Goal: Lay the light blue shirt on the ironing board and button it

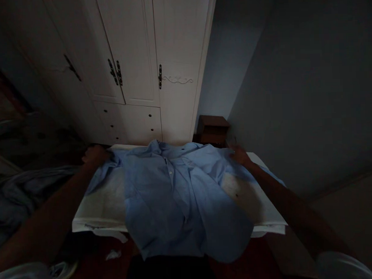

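A light blue button-up shirt lies spread over a white padded surface, its collar at the far side and its hem hanging over the near edge. My left hand is closed at the left sleeve near the shoulder, fingers curled in the dim light. On the other side, my right hand grips the cloth by the right shoulder; its fingertips are slightly blurred. Both sleeves trail outward across the padding. A small white button shows on the front placket.
Behind stands a white wardrobe with dark handles. A small brown cabinet sits in the corner beside the grey wall. Dark crumpled cloth lies at the left. A shoe rests on the reddish floor.
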Action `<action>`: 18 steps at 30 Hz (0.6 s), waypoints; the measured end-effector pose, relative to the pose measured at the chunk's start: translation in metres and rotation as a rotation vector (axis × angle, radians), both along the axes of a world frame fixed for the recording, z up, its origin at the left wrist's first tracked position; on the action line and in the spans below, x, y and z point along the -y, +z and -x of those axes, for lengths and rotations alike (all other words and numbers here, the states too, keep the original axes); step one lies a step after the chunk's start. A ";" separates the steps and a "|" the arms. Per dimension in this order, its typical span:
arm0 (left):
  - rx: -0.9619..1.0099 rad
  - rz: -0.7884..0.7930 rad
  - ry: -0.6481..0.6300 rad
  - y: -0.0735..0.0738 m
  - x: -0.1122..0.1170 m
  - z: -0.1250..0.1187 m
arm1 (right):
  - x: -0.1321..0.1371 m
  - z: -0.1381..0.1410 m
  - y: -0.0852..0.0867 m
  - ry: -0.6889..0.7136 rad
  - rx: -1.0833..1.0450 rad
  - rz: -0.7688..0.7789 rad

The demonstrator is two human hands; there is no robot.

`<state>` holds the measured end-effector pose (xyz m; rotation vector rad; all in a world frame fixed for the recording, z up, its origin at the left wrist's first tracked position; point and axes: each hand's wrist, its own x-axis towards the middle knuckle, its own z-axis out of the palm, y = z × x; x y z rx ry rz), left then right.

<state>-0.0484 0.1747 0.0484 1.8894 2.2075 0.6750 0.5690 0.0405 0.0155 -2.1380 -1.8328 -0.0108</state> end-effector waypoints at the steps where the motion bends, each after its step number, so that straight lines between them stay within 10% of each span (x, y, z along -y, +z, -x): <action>1: -0.056 0.017 0.042 0.001 0.003 -0.011 | 0.000 0.008 -0.002 0.014 -0.010 0.005; 7: -0.130 -0.106 -0.426 -0.002 0.040 -0.104 | 0.013 0.072 -0.017 0.191 -0.111 0.125; 12: 0.029 -0.054 -0.714 -0.019 0.132 -0.167 | 0.059 0.108 -0.020 0.418 -0.449 0.390; 18: 0.183 -0.140 -0.599 -0.051 0.253 -0.182 | 0.115 0.105 -0.010 0.484 -0.668 0.450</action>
